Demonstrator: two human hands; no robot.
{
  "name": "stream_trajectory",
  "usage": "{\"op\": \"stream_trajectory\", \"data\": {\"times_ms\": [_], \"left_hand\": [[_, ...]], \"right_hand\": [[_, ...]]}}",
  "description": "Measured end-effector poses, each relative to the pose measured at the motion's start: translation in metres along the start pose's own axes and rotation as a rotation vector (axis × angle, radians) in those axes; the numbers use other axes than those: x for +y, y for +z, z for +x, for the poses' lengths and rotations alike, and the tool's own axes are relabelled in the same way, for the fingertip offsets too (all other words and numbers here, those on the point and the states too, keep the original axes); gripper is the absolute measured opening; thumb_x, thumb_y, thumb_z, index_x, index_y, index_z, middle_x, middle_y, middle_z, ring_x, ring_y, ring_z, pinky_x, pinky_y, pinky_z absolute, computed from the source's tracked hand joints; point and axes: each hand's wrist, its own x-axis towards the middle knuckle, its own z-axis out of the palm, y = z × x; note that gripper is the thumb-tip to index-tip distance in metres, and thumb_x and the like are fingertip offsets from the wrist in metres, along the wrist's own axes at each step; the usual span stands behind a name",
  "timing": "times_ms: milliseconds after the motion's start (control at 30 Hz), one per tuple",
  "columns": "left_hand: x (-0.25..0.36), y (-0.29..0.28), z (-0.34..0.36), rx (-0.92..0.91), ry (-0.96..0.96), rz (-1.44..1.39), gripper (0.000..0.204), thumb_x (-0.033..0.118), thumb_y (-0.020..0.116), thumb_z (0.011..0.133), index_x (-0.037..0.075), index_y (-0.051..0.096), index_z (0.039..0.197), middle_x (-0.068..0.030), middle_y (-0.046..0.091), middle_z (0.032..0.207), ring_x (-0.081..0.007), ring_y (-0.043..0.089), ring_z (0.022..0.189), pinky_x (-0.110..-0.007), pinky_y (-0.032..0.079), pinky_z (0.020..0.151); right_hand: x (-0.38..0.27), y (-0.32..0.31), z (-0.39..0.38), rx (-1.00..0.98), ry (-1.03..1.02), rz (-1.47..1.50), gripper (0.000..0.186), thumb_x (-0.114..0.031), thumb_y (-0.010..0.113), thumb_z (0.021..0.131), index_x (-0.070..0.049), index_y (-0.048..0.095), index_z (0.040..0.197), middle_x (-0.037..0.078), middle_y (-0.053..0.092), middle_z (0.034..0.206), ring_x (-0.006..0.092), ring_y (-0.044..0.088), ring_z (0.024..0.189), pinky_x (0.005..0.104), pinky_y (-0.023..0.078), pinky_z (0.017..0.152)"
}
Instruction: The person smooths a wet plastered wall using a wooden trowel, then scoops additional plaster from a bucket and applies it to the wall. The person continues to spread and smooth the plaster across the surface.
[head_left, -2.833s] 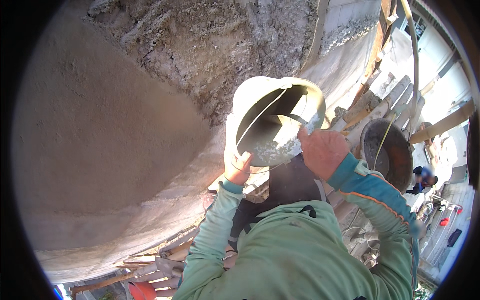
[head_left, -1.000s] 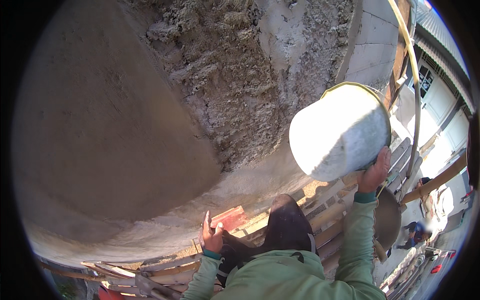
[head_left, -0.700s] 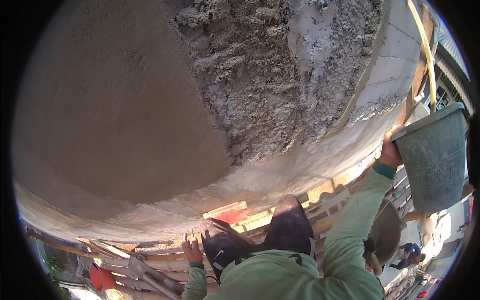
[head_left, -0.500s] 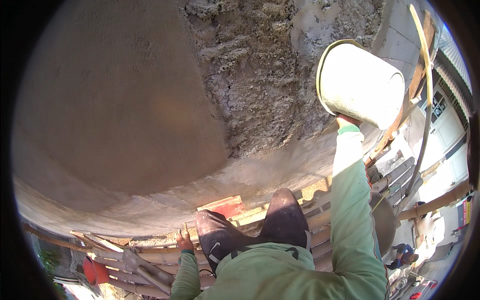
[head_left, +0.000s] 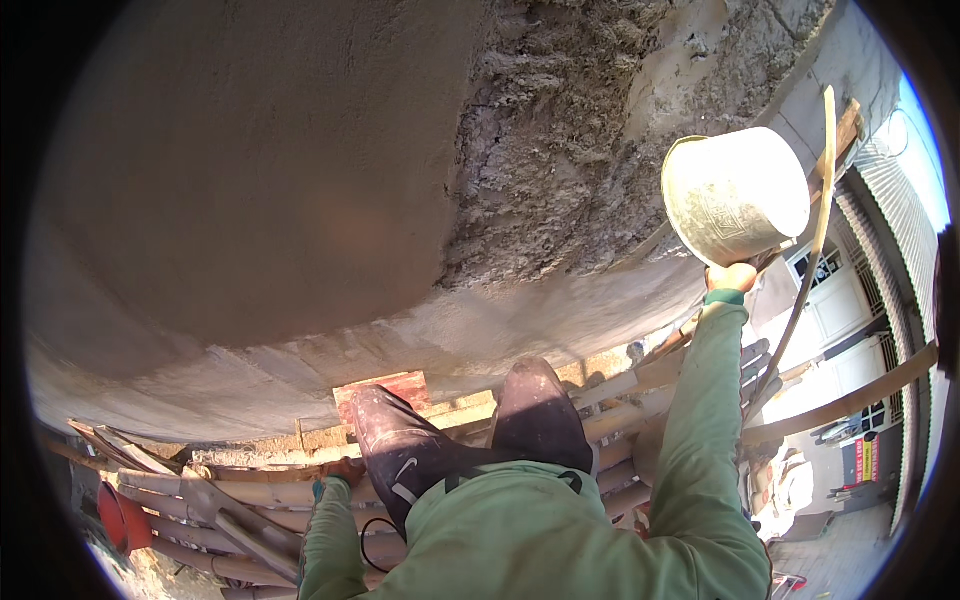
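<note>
My right arm is stretched up and forward, and my right hand (head_left: 732, 278) is closed on the underside of a pale bucket (head_left: 735, 195). The bucket is tipped on its side, its mouth toward the wall on the left; its inside is hidden. Rough, lumpy mortar (head_left: 560, 150) covers the wall beside it, with smoother grey plaster (head_left: 250, 170) to the left. Low on the left, my left hand (head_left: 345, 470) is at the scaffold poles (head_left: 270, 492); its fingers are in shadow and hard to make out.
I am on a scaffold of poles against the wall. A worn red board (head_left: 405, 388) lies by my knees. An orange-red bucket (head_left: 124, 518) and a wooden plank (head_left: 215, 500) are at lower left. A curved upright strip (head_left: 815, 235) and a brown beam (head_left: 850, 405) stand at right.
The view has swung to the right. The bucket has tilted a little in my right hand, showing more of its near side. My left hand, earlier with fingers raised, has come down to the poles.
</note>
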Motion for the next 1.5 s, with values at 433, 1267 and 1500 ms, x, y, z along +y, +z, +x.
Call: {"op": "stream_trajectory", "data": {"times_ms": [433, 1267, 1500], "left_hand": [[0.011, -0.001, 0.003, -0.126, 0.246, 0.22, 0.058, 0.052, 0.052, 0.098, 0.023, 0.052, 0.149, -0.0238, 0.063, 0.136, -0.0438, 0.059, 0.129, -0.055, 0.049, 0.105], [0.525, -0.112, -0.169, -0.093, 1.304, -0.659, 0.074, 0.012, 0.058, 0.1, 0.004, 0.021, 0.164, -0.0074, 0.023, 0.169, -0.0281, 0.037, 0.146, -0.04, 0.04, 0.106], [0.584, -0.089, -0.104, -0.116, 1.296, 0.095, 0.075, 0.027, 0.065, 0.096, 0.001, 0.034, 0.159, -0.0221, 0.032, 0.164, -0.0381, 0.033, 0.15, -0.046, 0.028, 0.12]], "right_hand": [[-0.421, -0.109, -0.2, 0.616, -1.595, -1.97, 0.027, -0.019, 0.043, 0.107, -0.002, 0.059, 0.119, 0.021, 0.066, 0.122, 0.035, 0.065, 0.112, 0.0442, 0.052, 0.09], [-0.29, -0.592, -0.344, 1.181, 0.168, -1.906, 0.051, -0.04, 0.083, 0.085, -0.003, 0.052, 0.099, 0.018, 0.067, 0.086, 0.0336, 0.069, 0.081, 0.0458, 0.051, 0.071], [-0.176, -0.652, -0.476, 1.555, 0.288, -0.756, 0.038, -0.041, 0.062, 0.1, -0.004, 0.06, 0.095, 0.01, 0.063, 0.074, 0.0212, 0.063, 0.055, 0.0393, 0.047, 0.048]]}}
